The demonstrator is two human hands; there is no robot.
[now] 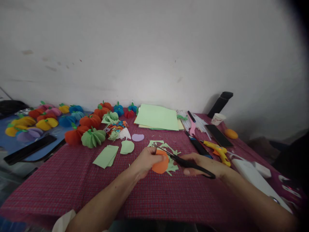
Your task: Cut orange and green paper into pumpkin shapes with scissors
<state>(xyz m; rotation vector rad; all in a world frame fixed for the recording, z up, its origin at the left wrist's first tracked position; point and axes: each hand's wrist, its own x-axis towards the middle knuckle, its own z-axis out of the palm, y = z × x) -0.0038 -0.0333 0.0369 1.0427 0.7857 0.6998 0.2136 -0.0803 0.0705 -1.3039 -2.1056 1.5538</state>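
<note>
My left hand (147, 160) is closed on a folded orange paper piece (160, 165), held just above the red checked tablecloth (72, 180). My right hand (201, 165) grips black-handled scissors (183, 160), whose blades reach left to the top edge of the orange piece. Green paper scraps (166, 149) lie under and behind both hands. Cut shapes lie to the left: a green one (126, 147), a lilac one (137, 137) and small green rectangles (106, 156).
Several paper pumpkins (93, 137) in orange, green, yellow, blue and pink fill the back left. A stack of green sheets (157, 117) lies at the back. On the right are a yellow glue gun (218, 149), pink scissors (192, 125), a paper cup (217, 119), a dark phone (218, 135) and a white box (251, 174).
</note>
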